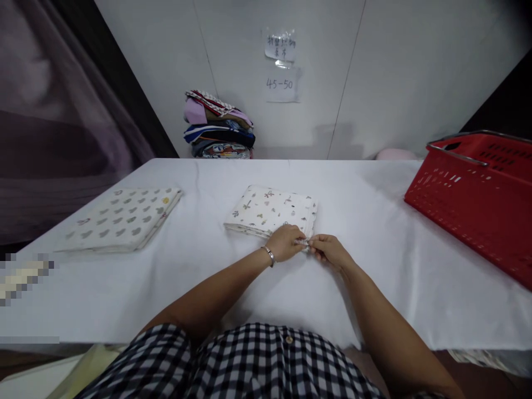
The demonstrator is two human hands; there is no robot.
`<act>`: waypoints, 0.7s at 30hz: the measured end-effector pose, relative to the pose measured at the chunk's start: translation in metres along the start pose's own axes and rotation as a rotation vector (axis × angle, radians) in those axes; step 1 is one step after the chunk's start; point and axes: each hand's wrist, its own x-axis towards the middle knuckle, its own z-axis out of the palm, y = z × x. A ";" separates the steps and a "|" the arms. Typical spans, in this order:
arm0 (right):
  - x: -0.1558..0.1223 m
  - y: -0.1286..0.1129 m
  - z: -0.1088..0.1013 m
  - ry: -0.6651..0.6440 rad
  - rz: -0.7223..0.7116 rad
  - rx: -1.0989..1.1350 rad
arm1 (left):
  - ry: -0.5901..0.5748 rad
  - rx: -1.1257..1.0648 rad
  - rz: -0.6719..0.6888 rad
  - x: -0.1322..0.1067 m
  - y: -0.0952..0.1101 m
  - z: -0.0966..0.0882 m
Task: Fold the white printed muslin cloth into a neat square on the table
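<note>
A folded white cloth (272, 208) with small brown and grey prints lies in the middle of the table, several layers showing along its front edge. At its near right corner my left hand (286, 243), with a bracelet on the wrist, is closed on the cloth's edge. Just to the right, my right hand (330, 250) pinches the same corner between thumb and fingers. The two hands almost touch, and part of the corner is hidden behind the fingers. Further left lies another folded cloth (124, 219) with grey mushroom-like prints, apart from both hands.
A red plastic basket (469, 202) with a metal handle stands on the right side of the white-covered table (199, 277). Behind the far edge rises a stack of folded fabrics (220, 127). Paper notes (282, 83) are stuck on the wall. A curtain (54, 122) hangs at left.
</note>
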 end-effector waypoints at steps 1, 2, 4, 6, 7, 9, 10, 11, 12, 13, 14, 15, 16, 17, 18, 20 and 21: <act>0.000 -0.001 -0.001 -0.008 -0.004 0.004 | -0.003 0.007 -0.008 0.000 0.000 0.000; -0.001 -0.002 -0.002 -0.010 -0.007 0.002 | -0.003 0.008 -0.021 0.001 0.000 0.000; -0.002 -0.004 -0.007 0.002 -0.014 -0.016 | -0.001 -0.009 -0.055 0.003 0.000 0.001; -0.003 -0.006 -0.013 0.023 -0.012 -0.048 | 0.010 -0.031 -0.091 0.004 0.000 0.002; -0.003 -0.006 -0.016 0.029 -0.005 -0.071 | 0.017 -0.038 -0.100 0.004 0.000 0.002; -0.003 -0.005 -0.021 0.016 0.021 -0.114 | 0.031 -0.041 -0.094 0.003 0.000 0.002; -0.003 -0.003 -0.022 -0.001 0.033 -0.131 | 0.039 -0.041 -0.085 0.002 0.000 0.002; -0.002 -0.001 -0.023 -0.024 0.042 -0.145 | 0.047 -0.039 -0.073 0.002 0.000 0.001; -0.001 0.001 -0.022 -0.046 0.049 -0.156 | 0.053 -0.036 -0.060 0.001 0.000 0.001; 0.000 0.003 -0.021 -0.065 0.055 -0.162 | 0.056 -0.031 -0.045 0.000 0.000 0.001; 0.000 0.005 -0.020 -0.079 0.058 -0.166 | 0.057 -0.023 -0.027 -0.001 0.000 0.001; 0.001 0.006 -0.019 -0.084 0.059 -0.166 | 0.056 -0.014 -0.008 -0.001 0.000 0.001; 0.002 0.007 -0.017 -0.083 0.056 -0.159 | 0.054 -0.004 0.010 -0.002 -0.001 0.002; 0.002 0.008 -0.016 -0.079 0.051 -0.147 | 0.052 0.007 0.027 -0.002 -0.001 0.002; 0.002 0.008 -0.014 -0.072 0.044 -0.131 | 0.050 0.017 0.041 -0.002 -0.001 0.002; 0.002 0.007 -0.012 -0.051 0.040 -0.098 | 0.047 0.032 0.063 -0.003 -0.002 0.003; 0.002 0.006 -0.011 -0.041 0.043 -0.084 | 0.045 0.036 0.073 -0.003 -0.002 0.003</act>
